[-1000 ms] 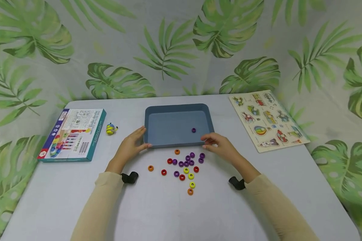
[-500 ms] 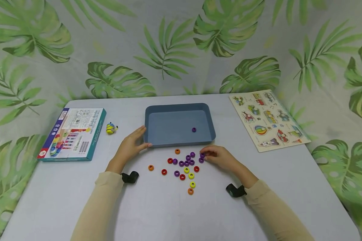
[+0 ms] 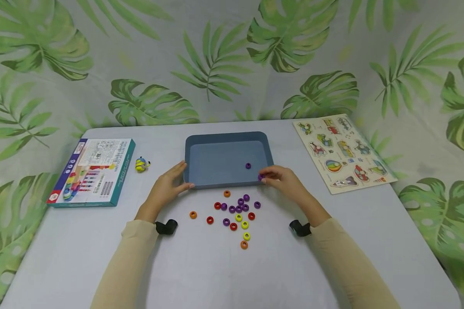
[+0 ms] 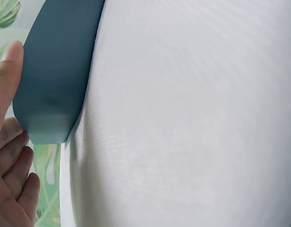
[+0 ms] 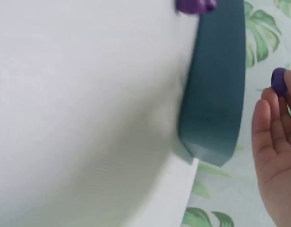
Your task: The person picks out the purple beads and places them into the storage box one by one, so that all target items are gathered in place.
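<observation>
A blue-grey tray [image 3: 201,182] sits mid-table with one purple ring [image 3: 248,165] inside. My left hand [image 3: 169,183] rests against the tray's near left corner [image 4: 46,127], fingers straight. Over the near right rim, my right hand [image 3: 280,179] pinches a purple ring [image 3: 261,177] at its fingertips; the same ring [image 5: 279,81] shows in the right wrist view beside the tray wall [image 5: 216,85]. Several red, orange, yellow and purple rings [image 3: 237,214] lie loose on the table in front of the tray.
A boxed toy set [image 3: 93,171] lies at the left with a small yellow figure [image 3: 141,165] beside it. A wooden picture puzzle board [image 3: 342,150] lies at the right. Leaf-print cloth hangs behind the grey table [image 3: 216,274].
My right hand dropped from the tray's rim to the loose rings, picked up a purple one and carried it up to the tray's near right rim. The left hand stayed put.
</observation>
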Available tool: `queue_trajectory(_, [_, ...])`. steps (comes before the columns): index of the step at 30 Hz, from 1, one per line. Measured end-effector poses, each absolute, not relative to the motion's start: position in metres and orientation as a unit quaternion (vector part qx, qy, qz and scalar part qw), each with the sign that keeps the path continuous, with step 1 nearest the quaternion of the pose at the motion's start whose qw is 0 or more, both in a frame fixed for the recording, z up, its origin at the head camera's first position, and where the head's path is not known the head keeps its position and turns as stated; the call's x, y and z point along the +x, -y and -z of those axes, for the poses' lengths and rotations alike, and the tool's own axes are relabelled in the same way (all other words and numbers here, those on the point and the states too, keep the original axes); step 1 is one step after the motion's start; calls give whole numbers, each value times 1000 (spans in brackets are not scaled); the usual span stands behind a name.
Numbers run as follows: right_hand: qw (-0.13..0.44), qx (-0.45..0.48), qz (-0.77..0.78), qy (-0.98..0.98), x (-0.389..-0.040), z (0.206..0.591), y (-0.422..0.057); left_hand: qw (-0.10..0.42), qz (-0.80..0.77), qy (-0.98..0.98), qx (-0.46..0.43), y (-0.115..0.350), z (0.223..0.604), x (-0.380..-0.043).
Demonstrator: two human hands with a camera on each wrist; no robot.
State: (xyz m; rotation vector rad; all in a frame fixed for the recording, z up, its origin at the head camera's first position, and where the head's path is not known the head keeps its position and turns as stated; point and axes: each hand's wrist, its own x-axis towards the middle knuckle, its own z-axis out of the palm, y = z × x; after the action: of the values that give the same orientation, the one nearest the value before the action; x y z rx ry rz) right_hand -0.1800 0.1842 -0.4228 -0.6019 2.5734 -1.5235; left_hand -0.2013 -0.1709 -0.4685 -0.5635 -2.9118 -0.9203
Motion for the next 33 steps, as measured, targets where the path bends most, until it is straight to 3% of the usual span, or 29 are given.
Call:
queue_trajectory(6, [50, -196, 474, -857, -209, 406, -163, 21, 303, 936, -179, 171, 468, -201])
queue_trajectory(12, [118, -170, 449, -869, -249, 444, -152, 21, 306, 936, -174, 171, 470, -201])
queue_trajectory(17, [132, -163, 422, -882, -261, 455, -147, 19, 305, 936, -175, 171, 470, -201])
queue_trajectory(26, [128, -176, 408, -887, -259, 453, -145, 23, 306, 936, -170, 172, 473, -201])
queue_trajectory(33, [84, -244, 442, -859, -219, 430, -159, 20, 307, 936, -170, 172, 474, -202])
